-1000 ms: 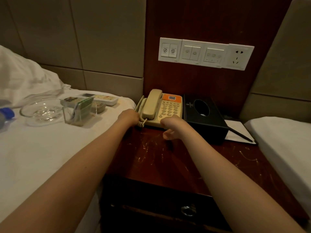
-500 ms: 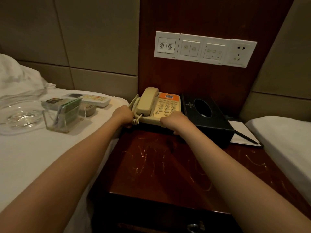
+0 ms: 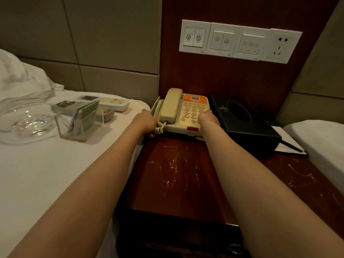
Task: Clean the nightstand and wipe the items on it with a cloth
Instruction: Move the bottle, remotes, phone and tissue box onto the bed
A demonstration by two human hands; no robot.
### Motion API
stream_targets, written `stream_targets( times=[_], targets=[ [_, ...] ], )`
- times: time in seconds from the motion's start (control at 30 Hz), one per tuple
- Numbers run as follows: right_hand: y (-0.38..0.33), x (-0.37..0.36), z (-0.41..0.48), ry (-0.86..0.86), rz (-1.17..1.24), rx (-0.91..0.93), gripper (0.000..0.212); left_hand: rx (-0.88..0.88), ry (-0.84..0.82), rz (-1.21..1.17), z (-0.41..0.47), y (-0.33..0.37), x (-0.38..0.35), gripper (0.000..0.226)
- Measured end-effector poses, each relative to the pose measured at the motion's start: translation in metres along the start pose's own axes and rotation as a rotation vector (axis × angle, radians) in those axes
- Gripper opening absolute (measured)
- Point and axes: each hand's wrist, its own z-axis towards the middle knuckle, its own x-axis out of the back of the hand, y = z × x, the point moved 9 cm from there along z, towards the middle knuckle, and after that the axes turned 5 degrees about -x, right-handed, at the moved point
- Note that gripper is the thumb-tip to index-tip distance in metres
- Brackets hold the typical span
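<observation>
A cream telephone point(image 3: 183, 110) with an orange top panel stands at the back of the dark wooden nightstand point(image 3: 178, 175), its handset on the cradle. My left hand point(image 3: 146, 121) grips the phone's left edge by the coiled cord. My right hand point(image 3: 208, 118) holds its right side, fingers between the phone and a black tissue box point(image 3: 243, 123). The nightstand top shows pale scratchy streaks. No cloth is in view.
On the white bed at left lie a glass ashtray point(image 3: 26, 121), a clear acrylic card holder point(image 3: 80, 123) and a white remote point(image 3: 108, 102). A notepad with a pen point(image 3: 286, 144) sits behind the tissue box. A switch panel point(image 3: 238, 40) is on the wall. A second bed point(image 3: 322, 144) borders the right.
Both hands have closed further around the phone's sides; the right hand went from its front corner to its right edge. The view has moved closer.
</observation>
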Motion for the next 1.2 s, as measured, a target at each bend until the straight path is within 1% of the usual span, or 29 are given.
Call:
stream_targets(
  times=[0.07, 0.1, 0.13, 0.2, 0.27, 0.3, 0.37, 0.4, 0.47, 0.5, 0.6, 0.7, 0.83, 0.9, 0.97, 1.03, 1.2],
  targets=[
    [0.000, 0.007, -0.003, 0.089, -0.007, -0.034, 0.046, -0.028, -0.035, 0.029, 0.000, 0.000, -0.004, 0.007],
    [-0.001, 0.006, -0.003, 0.101, -0.079, -0.004, 0.045, -0.055, 0.000, 0.008, 0.005, -0.001, -0.003, 0.005],
    [-0.001, 0.005, 0.003, 0.103, -0.101, -0.001, 0.042, -0.051, 0.014, -0.045, 0.004, -0.003, -0.002, 0.006],
    [0.000, 0.003, 0.006, 0.092, -0.164, -0.008, 0.038, -0.075, 0.059, -0.075, 0.003, -0.002, 0.003, 0.007],
    [-0.002, 0.005, 0.002, 0.096, -0.216, -0.002, 0.037, -0.081, 0.091, -0.099, -0.001, -0.001, 0.006, 0.020],
    [-0.006, 0.007, -0.001, 0.110, -0.228, 0.016, 0.038, -0.086, 0.100, -0.109, -0.002, -0.001, 0.008, 0.019],
    [-0.012, 0.014, -0.004, 0.140, -0.169, 0.043, 0.042, -0.084, 0.122, -0.141, -0.009, 0.000, 0.013, 0.009],
    [-0.014, 0.016, -0.004, 0.129, -0.142, 0.057, 0.043, -0.082, 0.122, -0.149, -0.011, -0.001, 0.014, 0.007],
    [-0.017, 0.011, -0.011, 0.024, -0.028, 0.091, 0.043, -0.082, 0.115, -0.164, -0.021, -0.001, 0.019, 0.008],
    [-0.017, 0.012, -0.017, 0.010, 0.042, 0.086, 0.043, -0.088, 0.122, -0.157, -0.027, -0.001, 0.023, 0.009],
    [-0.001, 0.022, -0.035, 0.039, 0.187, -0.039, 0.044, -0.084, 0.156, -0.108, -0.048, -0.001, 0.038, 0.014],
    [0.007, 0.027, -0.058, 0.013, 0.232, -0.075, 0.044, -0.088, 0.163, -0.083, -0.073, 0.001, 0.047, 0.011],
    [0.022, 0.033, -0.095, -0.031, 0.269, -0.114, 0.036, -0.098, 0.125, -0.040, -0.102, -0.004, 0.057, 0.007],
    [0.034, 0.033, -0.112, -0.044, 0.259, -0.121, 0.040, -0.096, 0.099, -0.031, -0.117, -0.010, 0.061, 0.013],
    [0.045, 0.030, -0.131, -0.057, 0.262, -0.128, 0.044, -0.096, 0.092, -0.018, -0.135, -0.017, 0.067, 0.014],
    [0.052, 0.025, -0.150, -0.084, 0.299, -0.144, 0.042, -0.096, 0.092, -0.016, -0.153, -0.023, 0.074, 0.015],
    [0.062, 0.019, -0.192, -0.118, 0.310, -0.165, 0.047, -0.105, 0.122, 0.004, -0.198, -0.035, 0.092, 0.013]
  ],
)
